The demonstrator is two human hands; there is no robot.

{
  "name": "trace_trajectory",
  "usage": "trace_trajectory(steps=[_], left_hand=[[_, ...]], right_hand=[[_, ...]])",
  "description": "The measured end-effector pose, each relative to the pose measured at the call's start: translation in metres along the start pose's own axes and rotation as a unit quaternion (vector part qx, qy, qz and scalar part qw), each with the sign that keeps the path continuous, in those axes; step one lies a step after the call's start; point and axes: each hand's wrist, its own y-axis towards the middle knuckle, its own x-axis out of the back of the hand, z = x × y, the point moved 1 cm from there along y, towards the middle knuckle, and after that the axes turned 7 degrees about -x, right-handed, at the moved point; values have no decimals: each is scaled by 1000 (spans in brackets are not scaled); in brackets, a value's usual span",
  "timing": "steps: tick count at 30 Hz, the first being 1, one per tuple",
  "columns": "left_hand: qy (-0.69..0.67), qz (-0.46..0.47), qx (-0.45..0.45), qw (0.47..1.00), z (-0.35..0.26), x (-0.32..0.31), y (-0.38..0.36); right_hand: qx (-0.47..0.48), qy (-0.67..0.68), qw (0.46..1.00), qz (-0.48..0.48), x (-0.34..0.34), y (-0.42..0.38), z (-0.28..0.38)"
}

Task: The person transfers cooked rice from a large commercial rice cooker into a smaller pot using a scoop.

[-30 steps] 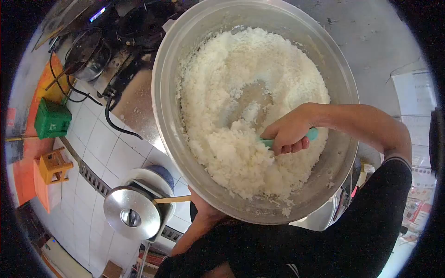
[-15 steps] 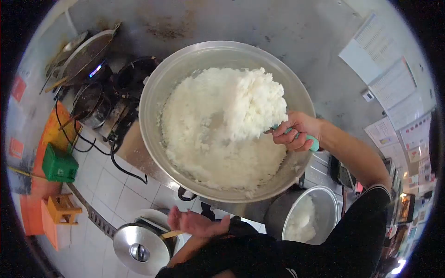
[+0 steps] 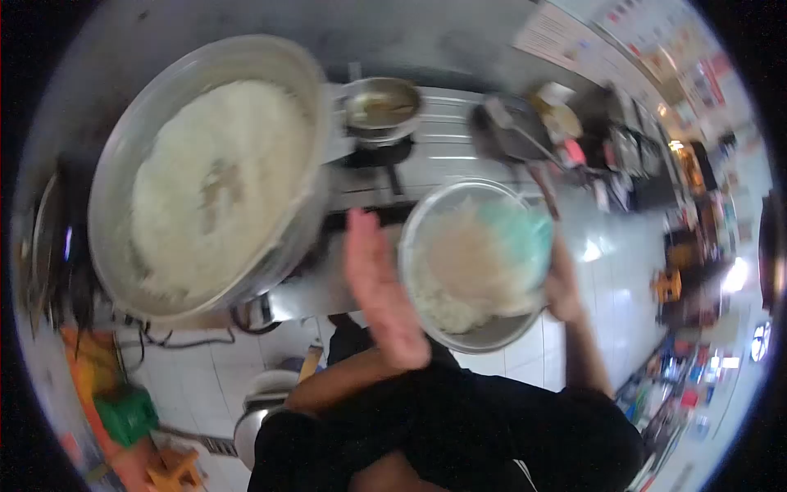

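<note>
In my right hand (image 3: 561,287) is a teal scoop (image 3: 525,234), smeared by motion. It is tilted over a smaller metal pot (image 3: 502,334) with white rice (image 3: 451,310) in its lower part. A pale blurred mass, apparently rice, shows beside the scoop. My left hand (image 3: 381,299) holds nothing, its fingers stretched out between that pot and the big metal pot (image 3: 246,61). White cooked rice (image 3: 238,131) spreads over the big pot's inside, with a hollow near the middle.
A small saucepan (image 3: 383,111) stands on the counter behind. Right of it lies a dark pan (image 3: 520,131) with a utensil across it. A green bin (image 3: 125,416) and an orange stool (image 3: 175,469) are at lower left. Papers (image 3: 557,37) hang on the wall.
My view has swung right. My right hand has carried the scoop from the big pot to the smaller pot and tipped it. My left hand has risen beside the smaller pot.
</note>
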Motion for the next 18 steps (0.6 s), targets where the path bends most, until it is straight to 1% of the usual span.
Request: trace_trajectory(steps=[1, 2, 3, 4, 5, 6, 7, 8, 9, 10, 11, 12, 13, 15, 17, 18], left_hand=[[9, 5, -11, 1000, 21, 5, -11], [126, 56, -39, 990, 35, 31, -25], [204, 77, -74, 973, 42, 46, -35], [279, 93, -111, 949, 49, 59, -44], [253, 62, -69, 963, 64, 94, -59], [319, 51, 12, 946, 67, 125, -67], [338, 50, 15, 940, 66, 123, -76], [375, 36, 11, 926, 62, 115, -88], [368, 4, 76, 927, 59, 111, -84], [365, -7, 110, 925, 68, 111, -89], [365, -24, 140, 920, 79, 108, -94], [362, -18, 134, 922, 88, 103, -97], [369, -2, 136, 919, 96, 97, -99], [374, 16, 129, 918, 99, 83, -105], [382, -47, 129, 914, 94, 68, -104], [325, -91, 145, 930, 94, 68, -106]], right_hand=[[125, -248, 960, -36, -5, -17, -21], [-79, -387, 915, -77, -31, -31, -63], [-264, -432, 862, 17, -49, -35, -88], [-219, -428, 876, 41, -63, -49, -121], [-222, -365, 904, 29, -68, -51, -111], [-234, -256, 938, -15, -56, -54, -83], [-187, -193, 959, -88, -48, -54, -82], [-124, -164, 971, -124, -26, -57, -74], [-56, -136, 977, -151, -10, -51, -51], [-61, -131, 975, -167, 7, -50, -43], [2, -112, 980, -165, 25, -48, -36], [68, -97, 980, -160, 35, -48, -35], [72, -95, 979, -168, 42, -52, -39], [71, -116, 980, -148, 50, -64, -53], [93, -98, 979, -152, 45, -73, -67], [50, -30, 990, -132, 46, -82, -68]])
